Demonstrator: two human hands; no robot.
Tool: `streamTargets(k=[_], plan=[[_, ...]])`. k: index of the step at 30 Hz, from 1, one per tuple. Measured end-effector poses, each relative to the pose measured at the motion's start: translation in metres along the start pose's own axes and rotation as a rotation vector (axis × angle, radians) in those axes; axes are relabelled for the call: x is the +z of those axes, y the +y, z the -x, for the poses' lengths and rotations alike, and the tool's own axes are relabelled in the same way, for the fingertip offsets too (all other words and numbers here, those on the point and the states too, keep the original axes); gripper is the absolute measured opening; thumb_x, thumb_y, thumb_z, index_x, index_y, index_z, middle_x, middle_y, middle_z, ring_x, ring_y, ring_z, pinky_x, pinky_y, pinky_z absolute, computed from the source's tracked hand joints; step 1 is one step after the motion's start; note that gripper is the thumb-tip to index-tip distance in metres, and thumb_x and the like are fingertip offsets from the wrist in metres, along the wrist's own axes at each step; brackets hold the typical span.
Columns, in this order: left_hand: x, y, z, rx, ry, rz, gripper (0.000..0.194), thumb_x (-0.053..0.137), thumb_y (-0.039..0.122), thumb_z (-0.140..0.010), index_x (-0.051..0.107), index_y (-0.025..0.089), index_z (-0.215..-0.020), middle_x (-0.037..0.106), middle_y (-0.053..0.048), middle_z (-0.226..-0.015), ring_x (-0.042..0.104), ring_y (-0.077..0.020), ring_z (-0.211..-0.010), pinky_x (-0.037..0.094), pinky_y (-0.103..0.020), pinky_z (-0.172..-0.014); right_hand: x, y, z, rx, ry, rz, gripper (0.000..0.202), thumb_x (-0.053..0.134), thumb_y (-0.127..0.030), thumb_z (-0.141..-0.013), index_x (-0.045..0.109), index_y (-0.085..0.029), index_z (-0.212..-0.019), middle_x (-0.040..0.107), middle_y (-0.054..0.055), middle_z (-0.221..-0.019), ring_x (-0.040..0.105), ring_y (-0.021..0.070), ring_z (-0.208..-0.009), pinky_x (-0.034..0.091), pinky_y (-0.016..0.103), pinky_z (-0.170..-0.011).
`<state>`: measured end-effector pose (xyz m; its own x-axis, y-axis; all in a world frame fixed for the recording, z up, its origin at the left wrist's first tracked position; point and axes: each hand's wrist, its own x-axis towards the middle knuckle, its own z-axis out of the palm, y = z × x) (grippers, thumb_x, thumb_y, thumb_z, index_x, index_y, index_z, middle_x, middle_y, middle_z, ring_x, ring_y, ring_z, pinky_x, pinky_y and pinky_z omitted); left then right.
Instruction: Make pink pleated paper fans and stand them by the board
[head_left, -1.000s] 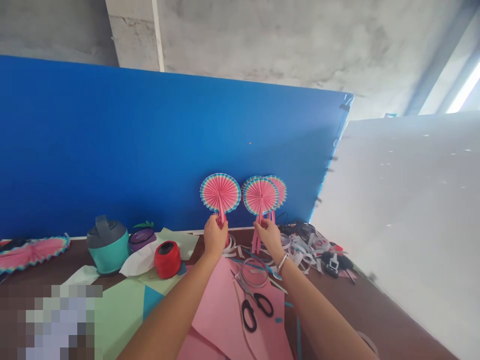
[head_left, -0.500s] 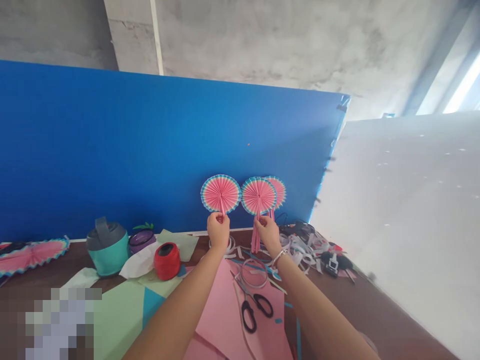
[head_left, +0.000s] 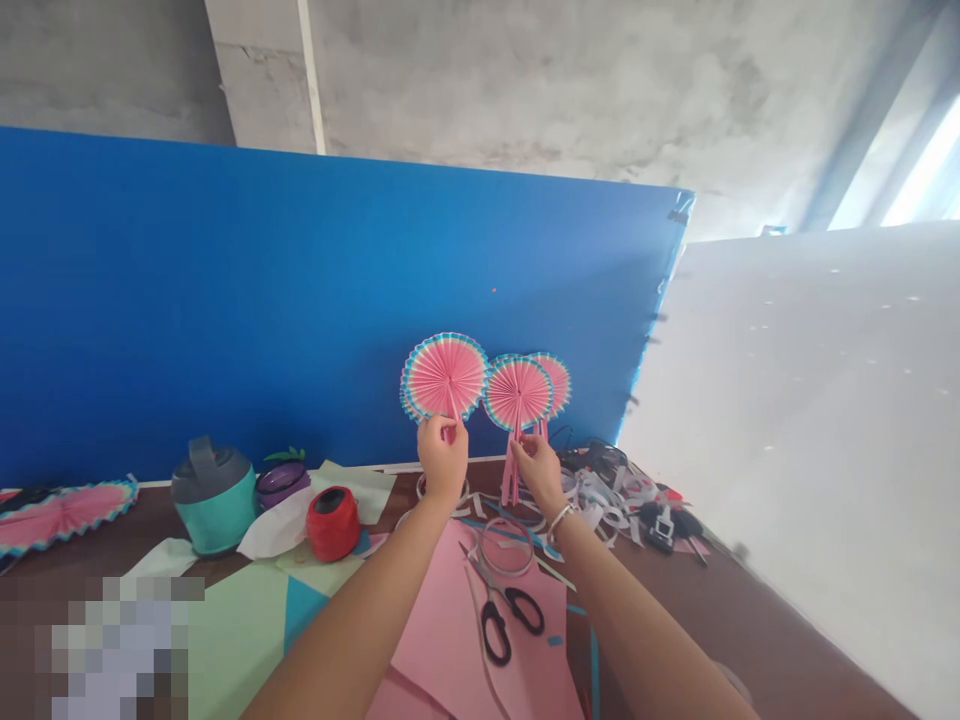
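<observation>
My left hand [head_left: 444, 462] is closed around the handle of a round pleated paper fan [head_left: 448, 375], pink with a white and blue rim. A second scalloped edge shows behind its lower left side. My right hand [head_left: 538, 466] pinches the handle of another pink paper fan [head_left: 517, 393] just to the right. Partly hidden behind that one, a further pink fan [head_left: 557, 380] stands near the blue panel. Below my hands, black-handled scissors [head_left: 502, 612] lie with blades apart on pink paper [head_left: 435, 620], beside a clear roll of tape [head_left: 507, 547].
A blue panel [head_left: 300, 300] rises behind the brown table [head_left: 675, 610]. To the left are a teal lidded cup [head_left: 215, 505], a red roll of string [head_left: 333, 525], a purple container [head_left: 283, 485] and another pleated fan [head_left: 67, 515]. White paper scraps [head_left: 607, 500] heap at right.
My left hand has lifted its fan slightly and shifted it right, uncovering the edge behind it. My right hand and its fan have hardly moved.
</observation>
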<state>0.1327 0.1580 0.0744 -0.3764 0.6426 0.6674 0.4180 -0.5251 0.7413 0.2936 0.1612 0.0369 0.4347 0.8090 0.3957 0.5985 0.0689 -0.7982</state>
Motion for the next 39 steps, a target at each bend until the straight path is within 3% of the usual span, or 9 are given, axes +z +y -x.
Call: streamTargets(k=[7, 13, 20, 25, 29, 35, 39], plan=[[0.028, 0.009, 0.017, -0.044, -0.257, 0.046, 0.014, 0.056, 0.014, -0.076, 0.052, 0.020, -0.065, 0.059, 0.003, -0.066, 0.058, -0.0127, -0.067, 0.042, -0.022, -0.065, -0.002, 0.003, 0.001, 0.025, -0.008, -0.018, 0.037, 0.050, -0.043, -0.078, 0.065, -0.014, -0.096, 0.070, 0.010, -0.087, 0.065, 0.0236, -0.082, 0.045, 0.030, -0.070], [0.048, -0.006, 0.023, -0.159, -0.274, -0.026, 0.011, 0.055, 0.014, -0.076, 0.052, 0.020, -0.067, 0.061, 0.000, -0.068, 0.059, -0.0159, -0.067, 0.042, -0.027, -0.064, -0.004, 0.007, 0.002, 0.021, -0.042, -0.024, 0.034, 0.050, -0.040, -0.077, 0.064, -0.014, -0.095, 0.071, 0.010, -0.088, 0.065, 0.0222, -0.079, 0.045, 0.029, -0.069], [0.047, -0.012, 0.029, -0.129, -0.268, -0.058, 0.009, 0.060, 0.019, -0.077, 0.053, 0.019, -0.072, 0.062, -0.002, -0.076, 0.060, -0.0176, -0.077, 0.044, -0.030, -0.074, -0.005, 0.009, 0.005, 0.017, -0.051, -0.007, 0.032, 0.050, -0.039, -0.077, 0.064, -0.015, -0.093, 0.071, 0.009, -0.088, 0.065, 0.0211, -0.078, 0.045, 0.028, -0.067], [0.035, -0.010, 0.034, -0.123, -0.270, -0.059, 0.005, 0.058, 0.015, -0.076, 0.055, 0.019, -0.079, 0.062, -0.003, -0.083, 0.060, -0.0171, -0.081, 0.046, -0.030, -0.076, -0.010, 0.009, 0.010, 0.012, -0.059, 0.035, 0.032, 0.049, -0.038, -0.078, 0.063, -0.014, -0.094, 0.071, 0.009, -0.086, 0.064, 0.0212, -0.077, 0.045, 0.027, -0.066], [0.016, -0.010, 0.032, -0.123, -0.317, -0.057, 0.020, 0.052, 0.005, -0.073, 0.056, 0.018, -0.089, 0.063, -0.005, -0.091, 0.061, -0.0151, -0.079, 0.048, -0.028, -0.072, -0.020, 0.010, 0.017, -0.012, -0.069, 0.104, 0.030, 0.046, -0.032, -0.080, 0.063, -0.014, -0.096, 0.070, 0.009, -0.087, 0.063, 0.0207, -0.077, 0.044, 0.027, -0.065], [-0.035, -0.017, 0.031, -0.123, -0.464, -0.087, 0.025, 0.048, 0.002, -0.072, 0.059, 0.019, -0.088, 0.067, -0.003, -0.086, 0.063, -0.0150, -0.079, 0.048, -0.027, -0.074, -0.030, 0.003, 0.042, -0.132, -0.188, 0.260, 0.022, 0.047, -0.018, -0.077, 0.068, -0.017, -0.085, 0.069, 0.007, -0.088, 0.061, 0.0187, -0.082, 0.041, 0.025, -0.070], [-0.067, -0.025, 0.043, -0.106, -0.649, -0.140, 0.021, 0.051, 0.007, -0.074, 0.064, 0.020, -0.083, 0.071, -0.003, -0.084, 0.066, -0.0176, -0.080, 0.049, -0.029, -0.074, -0.025, 0.000, 0.060, -0.162, -0.298, 0.372, 0.020, 0.051, -0.014, -0.074, 0.070, -0.017, -0.077, 0.070, 0.007, -0.084, 0.061, 0.0191, -0.080, 0.038, 0.025, -0.068]])
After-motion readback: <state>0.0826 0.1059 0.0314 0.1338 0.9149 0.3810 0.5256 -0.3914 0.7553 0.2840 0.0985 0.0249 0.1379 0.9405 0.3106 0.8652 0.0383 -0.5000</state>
